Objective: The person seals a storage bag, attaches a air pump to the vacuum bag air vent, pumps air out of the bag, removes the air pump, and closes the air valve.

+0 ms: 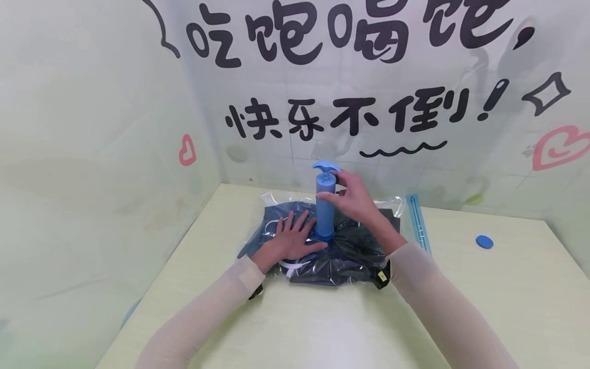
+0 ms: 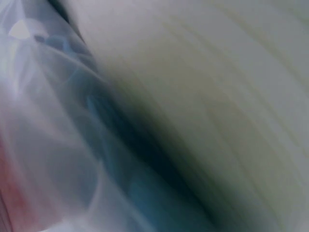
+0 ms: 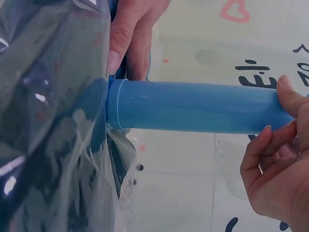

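Blue hand pump point(image 1: 325, 218) stands upright on a clear plastic bag point(image 1: 395, 204) of dark fabric point(image 1: 341, 262), between our two hands as we work at a pale table point(image 1: 332, 323). Our right hand point(image 1: 354, 197) pinches the upper barrel from the right, just below the light-blue handle point(image 1: 326, 166). Lower down, our left hand point(image 1: 294, 242) lies on the bag with fingers spread, just left of the pump's base, its thumb extending in front of it. We see the two hands apart. Just right of the bag, a blue strip point(image 1: 418, 224) rests on the table; farther right, well apart, lies a blue disc point(image 1: 484, 242). Black Chinese characters mark the backdrop point(image 1: 286, 174) behind us at work. Our left wrist view is blurred.
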Tool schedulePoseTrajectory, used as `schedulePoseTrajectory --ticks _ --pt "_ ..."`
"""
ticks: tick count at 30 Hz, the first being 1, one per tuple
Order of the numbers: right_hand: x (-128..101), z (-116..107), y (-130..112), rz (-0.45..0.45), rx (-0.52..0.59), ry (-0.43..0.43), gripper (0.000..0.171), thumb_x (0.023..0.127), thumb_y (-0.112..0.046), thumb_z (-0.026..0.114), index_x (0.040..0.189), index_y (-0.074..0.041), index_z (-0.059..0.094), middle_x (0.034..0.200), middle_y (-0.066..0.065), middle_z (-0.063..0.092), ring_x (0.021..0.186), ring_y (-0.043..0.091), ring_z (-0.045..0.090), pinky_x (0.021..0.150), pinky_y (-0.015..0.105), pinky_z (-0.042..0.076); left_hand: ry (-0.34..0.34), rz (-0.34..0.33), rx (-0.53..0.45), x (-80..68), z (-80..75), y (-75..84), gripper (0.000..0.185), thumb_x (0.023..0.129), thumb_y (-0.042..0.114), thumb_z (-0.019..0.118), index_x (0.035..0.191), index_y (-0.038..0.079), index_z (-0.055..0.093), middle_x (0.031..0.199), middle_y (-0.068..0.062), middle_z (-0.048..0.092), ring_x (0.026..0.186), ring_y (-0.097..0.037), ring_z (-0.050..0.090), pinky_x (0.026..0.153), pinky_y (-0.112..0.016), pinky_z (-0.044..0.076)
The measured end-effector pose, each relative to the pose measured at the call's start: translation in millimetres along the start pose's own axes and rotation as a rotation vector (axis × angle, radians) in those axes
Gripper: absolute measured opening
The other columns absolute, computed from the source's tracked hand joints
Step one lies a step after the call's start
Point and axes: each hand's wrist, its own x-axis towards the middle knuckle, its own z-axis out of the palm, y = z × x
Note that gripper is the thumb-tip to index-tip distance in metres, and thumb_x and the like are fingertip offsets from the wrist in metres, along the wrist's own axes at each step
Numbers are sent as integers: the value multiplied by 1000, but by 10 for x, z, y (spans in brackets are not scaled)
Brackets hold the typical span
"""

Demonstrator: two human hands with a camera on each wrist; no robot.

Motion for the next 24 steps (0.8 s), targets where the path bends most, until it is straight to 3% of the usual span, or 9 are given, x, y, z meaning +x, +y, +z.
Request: schedulePoseTrajectory --ticks 13,24 --pt "-36 26 -28 49 -9 44 59 93 -18 78 143 2 53 132 17 63 126 30 57 97 51 49 0 19 -17 -22 -27 -1 90 96 77 35 165 23 17 170 -7 3 151 -42 -4 116 -62 1" --pt "-68 -6 -35 59 -39 67 55 92 -20 79 139 1 58 129 17 65 124 33 59 94 50 52 -18 10 -50 -11 -6 -8 91 96 77 37 165 22 15 170 -6 0 151 -41 -9 116 -61 -4"
